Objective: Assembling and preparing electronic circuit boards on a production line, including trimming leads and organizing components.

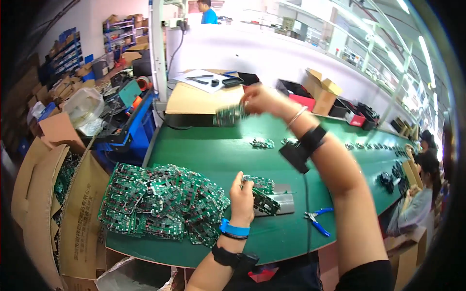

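Note:
My left hand [241, 201], with a blue wristband, is closed on the edge of a green circuit board [266, 203] at the table's near middle. A second board lies right behind it, partly overlapped. Under them is a grey metal block [285, 200]. Farther off, my raised right hand [262, 100] pinches another circuit board [228, 115], blurred by motion, above the far part of the table. To the left of my left hand a wide pile of loose circuit boards [155, 199] covers the tabletop. Blue-handled cutting pliers [318, 222] lie at the right.
Small board pieces [262, 143] lie in a row along the green table [194, 150]. A cardboard sheet [199, 99] holds pliers and a black tray. Cardboard boxes [82, 213] stand at the left, an open carton [321, 91] at the back. Another person [417, 194] sits at the right.

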Motion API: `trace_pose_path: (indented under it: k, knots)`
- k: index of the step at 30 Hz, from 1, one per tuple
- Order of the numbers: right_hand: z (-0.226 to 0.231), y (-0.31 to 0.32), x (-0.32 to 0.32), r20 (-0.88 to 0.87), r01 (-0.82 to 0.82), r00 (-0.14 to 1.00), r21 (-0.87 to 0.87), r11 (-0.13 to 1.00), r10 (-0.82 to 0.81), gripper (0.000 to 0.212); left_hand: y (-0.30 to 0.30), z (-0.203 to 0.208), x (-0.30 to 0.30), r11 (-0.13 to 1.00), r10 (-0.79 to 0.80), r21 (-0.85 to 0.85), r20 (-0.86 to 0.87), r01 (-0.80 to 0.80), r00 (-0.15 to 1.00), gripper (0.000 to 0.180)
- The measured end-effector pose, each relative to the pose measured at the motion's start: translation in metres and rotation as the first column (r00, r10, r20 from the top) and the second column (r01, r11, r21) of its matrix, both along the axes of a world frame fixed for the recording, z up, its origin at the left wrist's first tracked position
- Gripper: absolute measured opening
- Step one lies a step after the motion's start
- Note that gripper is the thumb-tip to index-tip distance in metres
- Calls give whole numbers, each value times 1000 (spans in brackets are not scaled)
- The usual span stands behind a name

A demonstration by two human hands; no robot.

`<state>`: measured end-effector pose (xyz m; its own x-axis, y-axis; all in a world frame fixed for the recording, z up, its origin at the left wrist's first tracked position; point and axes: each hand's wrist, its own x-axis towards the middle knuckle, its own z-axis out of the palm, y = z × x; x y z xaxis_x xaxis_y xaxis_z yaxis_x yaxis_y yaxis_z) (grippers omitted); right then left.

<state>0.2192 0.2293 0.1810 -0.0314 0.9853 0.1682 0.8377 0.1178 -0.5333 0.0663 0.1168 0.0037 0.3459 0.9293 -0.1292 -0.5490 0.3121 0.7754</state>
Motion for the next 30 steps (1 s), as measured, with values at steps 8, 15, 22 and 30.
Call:
trace_pose_path:
  k: [8,15,22,30]
  knots:
    - [-160,61,23,-444,138,863,-248,959,-239,13,-3,0,-11,985,140,121,-139,-123,980,53]
    - [-153,59,27,-144,78,984,-181,980,-105,24,9,-14,-7,979,197,55,-22,-196,980,54]
    - [-75,-41,7,-215,-359,930,-706,611,298,43,7,-8,-5,958,277,80,3,-277,961,55]
    - [-74,6,19,-368,-257,919,-278,926,144,17,4,0,-3,964,249,76,99,-256,964,56]
